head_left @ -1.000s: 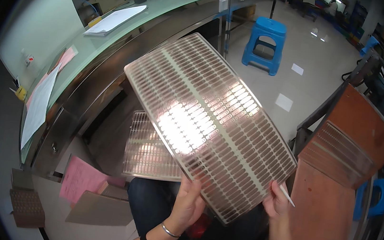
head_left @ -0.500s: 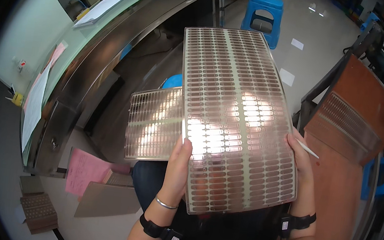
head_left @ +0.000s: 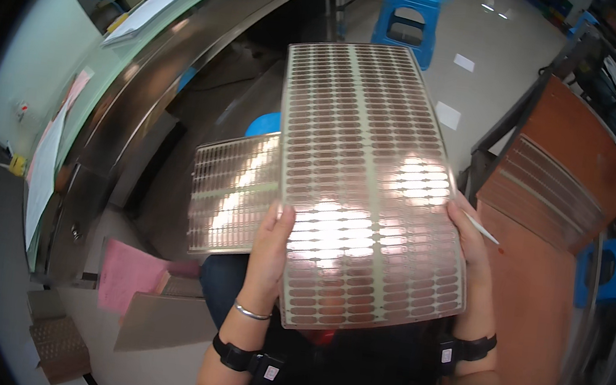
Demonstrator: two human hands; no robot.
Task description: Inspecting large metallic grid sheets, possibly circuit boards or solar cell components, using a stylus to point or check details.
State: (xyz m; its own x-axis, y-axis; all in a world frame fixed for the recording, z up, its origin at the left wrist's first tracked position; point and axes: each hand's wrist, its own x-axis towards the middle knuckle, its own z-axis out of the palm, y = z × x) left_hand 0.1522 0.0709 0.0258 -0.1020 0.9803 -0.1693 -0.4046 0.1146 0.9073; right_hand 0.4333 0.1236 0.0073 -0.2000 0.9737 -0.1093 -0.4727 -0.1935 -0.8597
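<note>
A large coppery circuit panel [head_left: 380, 136], patterned with rows of small elongated shapes, is held up in front of me, tilted and slightly curved. My left hand [head_left: 270, 253] grips its left edge, thumb on the face and the other fingers hidden behind. On the opposite edge, my right hand [head_left: 467, 239] pinches the panel, its rear fingers also out of sight. A slim white pointed stick [head_left: 482, 228] sticks out from that right hand. Bright glare covers part of the panel's lower half. Behind it to the left lies a second similar panel [head_left: 232, 218], partly covered.
On the right, an orange-brown board [head_left: 573, 160] leans above a similarly coloured surface [head_left: 528, 312], with another patterned panel [head_left: 547, 183] against it. Blue stools [head_left: 408, 24] stand beyond. A glass-topped desk [head_left: 132, 55] runs along the left; pink paper [head_left: 130, 276] and cardboard [head_left: 168, 325] are below.
The whole view has shifted a little, so things appear farther left. The held panel has tilted slightly and its glare has moved across the pattern. Both hands keep their grip.
</note>
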